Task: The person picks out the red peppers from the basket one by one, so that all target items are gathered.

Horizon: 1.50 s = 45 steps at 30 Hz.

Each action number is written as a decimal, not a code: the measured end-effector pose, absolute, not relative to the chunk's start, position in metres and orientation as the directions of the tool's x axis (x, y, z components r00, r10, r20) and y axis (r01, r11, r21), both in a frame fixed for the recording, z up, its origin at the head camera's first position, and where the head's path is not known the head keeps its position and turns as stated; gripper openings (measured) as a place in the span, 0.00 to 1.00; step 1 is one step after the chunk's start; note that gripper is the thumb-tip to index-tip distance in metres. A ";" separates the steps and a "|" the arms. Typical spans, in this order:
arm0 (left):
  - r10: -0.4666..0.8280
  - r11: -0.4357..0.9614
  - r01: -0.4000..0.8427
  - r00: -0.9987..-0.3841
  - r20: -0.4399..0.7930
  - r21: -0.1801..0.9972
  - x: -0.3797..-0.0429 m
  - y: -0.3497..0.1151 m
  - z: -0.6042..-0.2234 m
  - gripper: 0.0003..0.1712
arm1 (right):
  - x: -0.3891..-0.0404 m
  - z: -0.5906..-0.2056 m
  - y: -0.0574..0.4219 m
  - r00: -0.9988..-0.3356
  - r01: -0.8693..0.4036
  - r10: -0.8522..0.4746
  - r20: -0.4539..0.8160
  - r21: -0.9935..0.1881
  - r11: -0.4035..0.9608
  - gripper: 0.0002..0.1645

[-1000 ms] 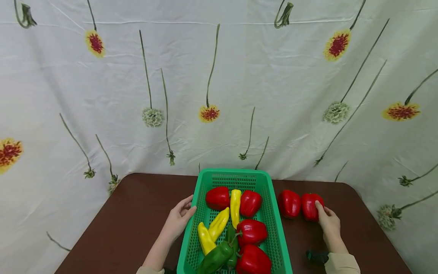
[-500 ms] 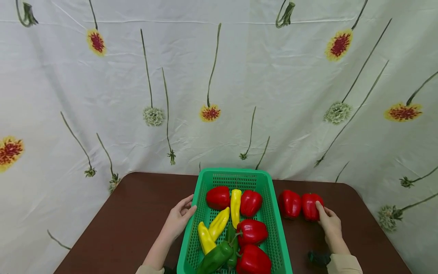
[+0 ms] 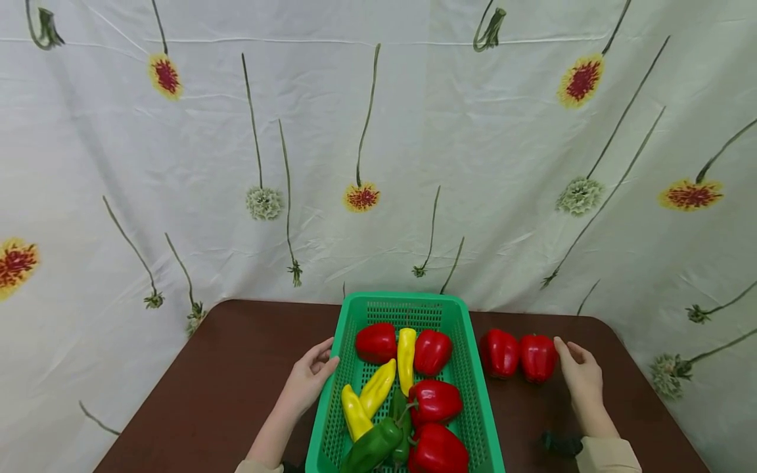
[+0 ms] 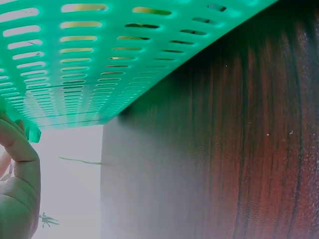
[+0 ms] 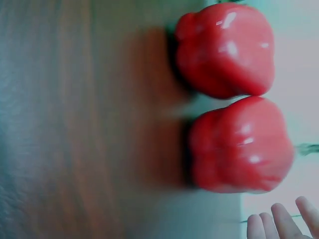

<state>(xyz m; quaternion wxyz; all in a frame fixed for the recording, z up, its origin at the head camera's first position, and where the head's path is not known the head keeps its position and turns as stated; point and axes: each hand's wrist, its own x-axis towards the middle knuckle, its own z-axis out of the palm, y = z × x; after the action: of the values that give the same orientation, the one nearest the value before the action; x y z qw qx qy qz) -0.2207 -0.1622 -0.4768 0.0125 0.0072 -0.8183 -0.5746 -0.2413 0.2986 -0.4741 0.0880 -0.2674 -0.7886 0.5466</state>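
Observation:
My left hand rests at the left rim of a green slotted plastic basket, its fingertips and thumb right at the edge. In the left wrist view part of that hand shows beside the basket wall. Two red bell peppers stand side by side on the table, right of the basket: a nearer-to-basket bell pepper and an outer bell pepper. My right hand is just right of the outer pepper, holding nothing. Its spread fingers show low in the right wrist view.
Inside the basket lie several red bell peppers, three yellow peppers and green peppers. All of it stands on a dark brown table. A white flower-print cloth hangs behind the table's far edge.
My right hand has let go of the outer red bell pepper and moved off to the right. That pepper now stands uncovered. My left hand has stayed at the basket rim.

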 end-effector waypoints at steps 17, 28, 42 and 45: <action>-0.032 0.347 -0.009 -0.999 0.003 0.938 -0.224 -0.163 -0.479 0.29 | -0.247 -0.404 0.251 -0.926 0.168 0.375 -0.048 -0.941 0.294 0.45; -0.033 0.356 -0.002 -0.999 0.011 0.935 -0.225 -0.163 -0.476 0.29 | -0.255 -0.373 0.210 -0.962 0.080 0.272 -0.002 -0.958 0.274 0.42; -0.030 0.349 -0.011 -1.000 0.000 0.937 -0.223 -0.162 -0.476 0.30 | -0.261 -0.388 0.150 -0.973 0.061 0.229 -0.013 -0.977 0.205 0.36; -0.030 0.347 -0.010 -1.000 0.000 0.938 -0.223 -0.161 -0.477 0.30 | -0.261 -0.395 0.138 -0.974 0.066 0.226 -0.013 -0.971 0.229 0.37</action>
<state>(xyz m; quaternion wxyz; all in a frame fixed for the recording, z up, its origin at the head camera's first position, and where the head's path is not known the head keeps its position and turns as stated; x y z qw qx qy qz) -0.2231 -0.1610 -0.4765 0.0084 0.0122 -0.8205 -0.5714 -0.2613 0.1384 -0.3947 0.0652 -0.0934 -0.7812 0.6138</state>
